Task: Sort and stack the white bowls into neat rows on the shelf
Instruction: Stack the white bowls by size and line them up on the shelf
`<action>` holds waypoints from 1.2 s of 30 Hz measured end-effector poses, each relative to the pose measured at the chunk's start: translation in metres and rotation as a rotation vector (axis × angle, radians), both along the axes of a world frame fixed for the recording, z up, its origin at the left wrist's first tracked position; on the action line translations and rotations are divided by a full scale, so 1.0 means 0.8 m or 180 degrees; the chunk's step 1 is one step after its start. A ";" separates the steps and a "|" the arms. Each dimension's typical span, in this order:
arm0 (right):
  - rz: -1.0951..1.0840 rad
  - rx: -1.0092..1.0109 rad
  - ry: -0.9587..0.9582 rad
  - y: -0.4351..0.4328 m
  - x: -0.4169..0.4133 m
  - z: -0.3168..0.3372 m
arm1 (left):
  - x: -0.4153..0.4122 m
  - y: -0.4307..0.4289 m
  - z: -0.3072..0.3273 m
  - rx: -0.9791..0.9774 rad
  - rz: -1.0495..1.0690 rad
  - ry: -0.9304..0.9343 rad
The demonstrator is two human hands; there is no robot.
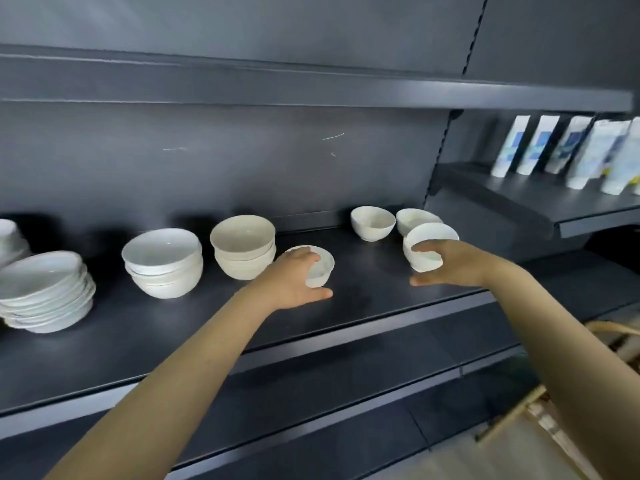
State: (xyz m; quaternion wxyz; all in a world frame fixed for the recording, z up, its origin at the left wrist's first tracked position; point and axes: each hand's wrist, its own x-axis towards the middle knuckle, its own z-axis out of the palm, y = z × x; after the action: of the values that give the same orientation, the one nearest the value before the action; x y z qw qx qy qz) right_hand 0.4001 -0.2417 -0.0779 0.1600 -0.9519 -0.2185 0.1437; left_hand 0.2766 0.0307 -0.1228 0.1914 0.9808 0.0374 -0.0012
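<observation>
On the dark shelf [207, 334] my left hand [289, 280] grips a small white bowl [320, 268] near the middle. My right hand [450, 265] holds another small white bowl [427, 244], tilted, its fingers over the rim. Behind it stand two loose small bowls, one at the back [372, 223] and one partly hidden [412, 218]. Left of my left hand is a stack of cream bowls [242, 245], then a stack of wider white bowls [162, 261], and a leaning stack of shallow dishes [45, 292] at the far left.
More white dishes [10, 237] show at the left edge. An upper shelf [311, 88] overhangs the bowls. On a raised shelf to the right stand several white and blue tubes [568, 147]. Lower shelves run below, and a wicker object [616, 334] sits at the right.
</observation>
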 end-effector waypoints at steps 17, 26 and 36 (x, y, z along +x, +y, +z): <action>-0.0385 -0.0366 -0.0472 -0.008 0.175 -0.051 | 0.121 0.031 -0.058 0.0294 0.0395 0.0292; -0.0125 -0.0710 -0.0358 0.003 0.220 -0.075 | 0.153 -0.016 -0.080 -0.0229 0.0795 -0.0252; 0.0006 -0.0468 -0.0752 -0.008 0.217 -0.086 | 0.144 -0.037 -0.130 -0.1500 0.1388 -0.1510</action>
State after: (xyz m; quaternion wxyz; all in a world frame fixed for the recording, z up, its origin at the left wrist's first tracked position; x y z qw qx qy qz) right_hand 0.5735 -0.2481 -0.1465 0.0628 -0.9711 -0.2256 0.0465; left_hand 0.3917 0.0009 -0.2270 0.4102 0.8521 0.1982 0.2575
